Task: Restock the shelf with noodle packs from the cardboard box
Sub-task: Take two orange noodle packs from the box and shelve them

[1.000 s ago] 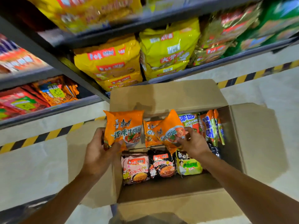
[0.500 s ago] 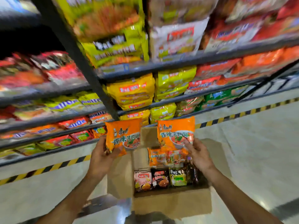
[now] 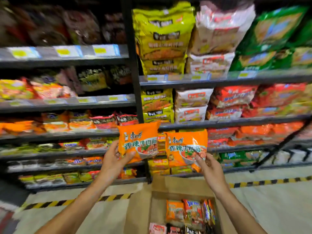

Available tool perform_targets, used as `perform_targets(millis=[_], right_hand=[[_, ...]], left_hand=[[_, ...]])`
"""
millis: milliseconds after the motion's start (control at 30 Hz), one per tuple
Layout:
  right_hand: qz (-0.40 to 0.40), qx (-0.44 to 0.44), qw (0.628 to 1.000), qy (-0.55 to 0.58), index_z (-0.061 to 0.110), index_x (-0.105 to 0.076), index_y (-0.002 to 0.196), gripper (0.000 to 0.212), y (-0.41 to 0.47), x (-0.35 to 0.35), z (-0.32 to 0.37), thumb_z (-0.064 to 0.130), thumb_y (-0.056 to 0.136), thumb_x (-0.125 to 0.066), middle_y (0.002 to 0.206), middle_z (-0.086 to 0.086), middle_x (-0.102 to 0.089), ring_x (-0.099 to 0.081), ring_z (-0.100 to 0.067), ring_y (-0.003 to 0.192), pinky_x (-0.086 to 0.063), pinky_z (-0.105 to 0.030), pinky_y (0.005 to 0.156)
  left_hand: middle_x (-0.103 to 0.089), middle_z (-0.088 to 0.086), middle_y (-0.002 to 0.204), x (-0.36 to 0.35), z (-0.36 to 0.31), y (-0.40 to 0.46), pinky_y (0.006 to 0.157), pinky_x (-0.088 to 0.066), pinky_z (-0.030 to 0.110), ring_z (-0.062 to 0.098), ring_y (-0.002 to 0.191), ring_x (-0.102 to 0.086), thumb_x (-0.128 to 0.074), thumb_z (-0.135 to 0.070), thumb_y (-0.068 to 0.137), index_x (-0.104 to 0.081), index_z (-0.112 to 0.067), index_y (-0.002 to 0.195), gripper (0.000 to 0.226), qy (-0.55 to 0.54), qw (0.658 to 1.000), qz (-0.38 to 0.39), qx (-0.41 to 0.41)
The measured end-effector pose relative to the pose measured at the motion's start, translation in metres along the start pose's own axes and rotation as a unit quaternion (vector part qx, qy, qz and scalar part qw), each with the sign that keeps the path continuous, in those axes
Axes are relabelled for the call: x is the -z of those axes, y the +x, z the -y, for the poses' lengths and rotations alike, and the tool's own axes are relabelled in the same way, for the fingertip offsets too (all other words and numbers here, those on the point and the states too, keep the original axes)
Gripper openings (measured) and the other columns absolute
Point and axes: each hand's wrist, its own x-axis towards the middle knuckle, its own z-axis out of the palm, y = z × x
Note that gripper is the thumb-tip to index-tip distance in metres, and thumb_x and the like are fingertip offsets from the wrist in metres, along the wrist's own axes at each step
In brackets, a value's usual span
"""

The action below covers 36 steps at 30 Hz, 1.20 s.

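My left hand [image 3: 113, 159] grips an orange noodle pack [image 3: 137, 141] by its lower left corner. My right hand [image 3: 210, 169] grips a second orange noodle pack [image 3: 184, 147] by its lower right corner. Both packs are held upright, side by side, in front of the dark shelf [image 3: 219, 123], level with its middle rows. The open cardboard box [image 3: 182, 186] sits on the floor below my hands, with several more noodle packs [image 3: 190, 213] of mixed colours inside.
The shelf unit has several levels packed with yellow, white, red, green and orange noodle bags. A black upright post [image 3: 133, 65] divides two bays. A yellow-and-black hazard strip [image 3: 270, 182] runs along the floor at the shelf base.
Both hands have risen from the box with a pack each, up to the middle shelf rows. The view has tilted upward, so more shelves show and the box has dropped low.
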Motion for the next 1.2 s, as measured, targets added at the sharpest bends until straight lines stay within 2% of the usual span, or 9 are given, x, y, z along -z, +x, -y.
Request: perform_targets(millis=[67,133,200,400,500,633,800,967,1200], right_hand=[[0.018,0.043,0.999,0.021,0.021,-0.063,0.126,0.052,-0.006,-0.002,0.018,0.055,0.086,-0.062,0.109,0.004,-0.069,-0.063,-0.014,0.102,-0.053,-0.022,0.075],[0.035,0.060,0.997,0.036,0.029,-0.064,0.124,0.041,-0.010,-0.006,0.037,0.052,0.090,-0.062,0.104,0.007,-0.069,-0.062,-0.011,0.092,-0.052,-0.025,0.063],[0.056,0.084,0.993,0.054,0.040,-0.063,0.110,0.016,-0.015,-0.013,0.059,0.039,0.095,-0.062,0.103,0.016,-0.070,-0.064,-0.002,0.091,-0.053,-0.026,0.070],[0.117,0.141,0.980,0.077,0.023,-0.069,0.109,0.015,-0.028,-0.054,0.112,0.026,0.097,-0.060,0.088,0.015,-0.072,-0.065,0.007,0.079,-0.045,-0.009,0.061],[0.132,0.145,0.978,0.078,0.029,-0.068,0.112,0.019,-0.041,-0.085,0.133,0.035,0.094,-0.062,0.105,0.013,-0.074,-0.066,-0.001,0.097,-0.048,-0.014,0.069],[0.167,0.165,0.970,0.070,0.032,-0.067,0.107,0.013,-0.063,-0.135,0.165,0.029,0.095,-0.060,0.088,0.019,-0.072,-0.065,0.006,0.080,-0.045,-0.022,0.070],[0.182,0.178,0.965,0.064,0.022,-0.066,0.110,0.015,-0.099,-0.211,0.200,0.024,0.097,-0.060,0.105,0.008,-0.072,-0.066,0.011,0.083,-0.049,-0.011,0.061],[0.166,0.198,0.965,0.048,0.029,-0.066,0.107,0.013,-0.140,-0.298,0.231,0.032,0.096,-0.060,0.100,0.013,-0.073,-0.068,0.001,0.080,-0.053,-0.035,0.074],[0.159,0.212,0.963,0.056,0.035,-0.067,0.105,0.014,-0.179,-0.403,0.269,0.041,0.095,-0.060,0.105,0.016,-0.073,-0.066,-0.008,0.104,-0.056,-0.044,0.090]], left_hand=[[-0.072,-0.009,0.112,0.011,-0.022,-0.014,0.081,-0.055,0.019,0.002,0.104,-0.068,-0.077,-0.019,0.082,-0.055,-0.032,0.120,0.045,0.002,1.000,-0.006,-0.017],[-0.072,-0.011,0.113,0.023,-0.040,-0.026,0.081,-0.055,0.018,0.005,0.106,-0.068,-0.077,-0.018,0.083,-0.055,-0.029,0.123,0.047,0.000,0.999,-0.018,-0.038],[-0.072,-0.011,0.113,0.037,-0.056,-0.039,0.080,-0.055,0.017,0.006,0.107,-0.068,-0.076,-0.016,0.083,-0.055,-0.030,0.122,0.046,-0.001,0.998,-0.040,-0.055],[-0.071,-0.006,0.117,0.093,-0.079,-0.078,0.081,-0.056,0.020,0.007,0.108,-0.068,-0.074,-0.014,0.087,-0.053,-0.030,0.128,0.049,-0.012,0.990,-0.115,-0.083],[-0.071,-0.004,0.117,0.131,-0.084,-0.097,0.082,-0.057,0.022,0.011,0.108,-0.069,-0.074,-0.016,0.087,-0.053,-0.026,0.131,0.050,-0.022,0.984,-0.149,-0.090],[-0.072,-0.003,0.116,0.188,-0.089,-0.119,0.084,-0.058,0.026,0.013,0.107,-0.069,-0.075,-0.016,0.086,-0.056,-0.024,0.125,0.044,-0.034,0.977,-0.182,-0.102],[-0.072,-0.003,0.116,0.277,-0.088,-0.141,0.087,-0.056,0.030,0.013,0.107,-0.069,-0.075,-0.016,0.086,-0.056,-0.025,0.123,0.043,-0.045,0.971,-0.205,-0.114],[-0.072,-0.007,0.113,0.376,-0.089,-0.156,0.081,-0.057,0.022,0.011,0.105,-0.069,-0.073,-0.012,0.087,-0.057,-0.022,0.122,0.040,-0.054,0.964,-0.221,-0.140],[-0.070,-0.006,0.119,0.490,-0.090,-0.169,0.091,-0.056,0.028,0.010,0.111,-0.067,-0.073,-0.017,0.086,-0.055,-0.025,0.125,0.043,-0.057,0.958,-0.225,-0.168]])
